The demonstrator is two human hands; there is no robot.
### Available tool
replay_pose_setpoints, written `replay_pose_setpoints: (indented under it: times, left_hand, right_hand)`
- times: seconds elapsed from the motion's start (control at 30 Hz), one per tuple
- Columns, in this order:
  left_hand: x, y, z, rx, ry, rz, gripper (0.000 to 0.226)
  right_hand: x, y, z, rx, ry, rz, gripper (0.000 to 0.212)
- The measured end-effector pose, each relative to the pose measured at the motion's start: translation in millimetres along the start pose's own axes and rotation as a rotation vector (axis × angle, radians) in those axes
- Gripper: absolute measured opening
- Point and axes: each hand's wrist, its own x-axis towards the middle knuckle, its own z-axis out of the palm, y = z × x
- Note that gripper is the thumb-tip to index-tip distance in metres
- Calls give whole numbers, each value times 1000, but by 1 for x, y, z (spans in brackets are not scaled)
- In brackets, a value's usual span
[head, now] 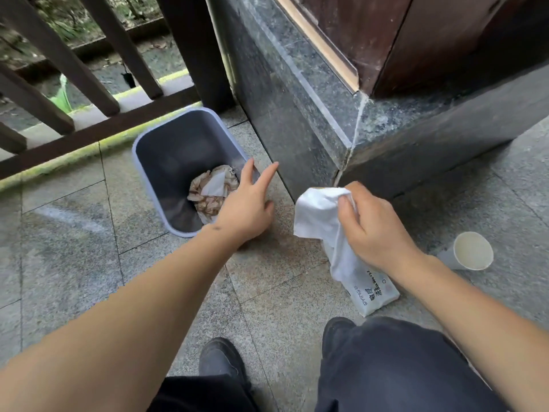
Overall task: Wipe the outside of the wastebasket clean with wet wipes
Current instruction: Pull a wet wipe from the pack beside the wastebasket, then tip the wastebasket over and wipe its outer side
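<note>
Grey bin (166, 162) stands on the floor beside the stone plinth (297, 138). Left hand (246, 209), fingers spread, reaches its rim; right hand (374, 230) pinches a wipe (318, 215). Steady the bin, then wipe the outer wall.

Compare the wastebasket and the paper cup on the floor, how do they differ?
The grey-blue plastic wastebasket stands upright by the railing; the white paper cup lies tipped on its side right of the wipes pack. The wastebasket is rectangular and much larger; the cup is round. The wastebasket holds crumpled paper; the cup looks empty. The left hand reaches over the wastebasket's rim; nothing touches the cup. Both are open-topped and rest on the stone tiles.
</note>
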Motion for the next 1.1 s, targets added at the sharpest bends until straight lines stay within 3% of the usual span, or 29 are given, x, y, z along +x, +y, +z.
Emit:
replay_pose_setpoints:
  times: [0.2, 0.33, 0.6, 0.7, 0.8, 0.97, 1.1]
  left_hand:
    - [41, 9, -2, 15, 113, -213, 58]
    - [45, 8, 0, 48, -71, -325, 65]
    - [24, 9, 5, 187, -184, -206, 86]
    - [11, 2, -5, 181, -156, -230, 89]
    - [-5, -15, -24, 153, -83, -250, 91]
    - [-39, -50, -54, 19, 39, -339, 74]
    - [-64, -57, -67, -146, 93, -350, 71]
  right_hand:
    - [10, -28, -17, 44, 48, -71, 29]
    - [10, -31, -13, 60, 28, -95, 27]
    - [16, -36, 0, 70, 10, -60, 29]
    - [18, -38, -1, 11, 17, -64, 19]
    - [21, -42, -3, -1, 16, -36, 24]
    - [28, -56, -6, 28, -17, -46, 27]
    - [39, -67, -16, 57, -186, 93, 35]
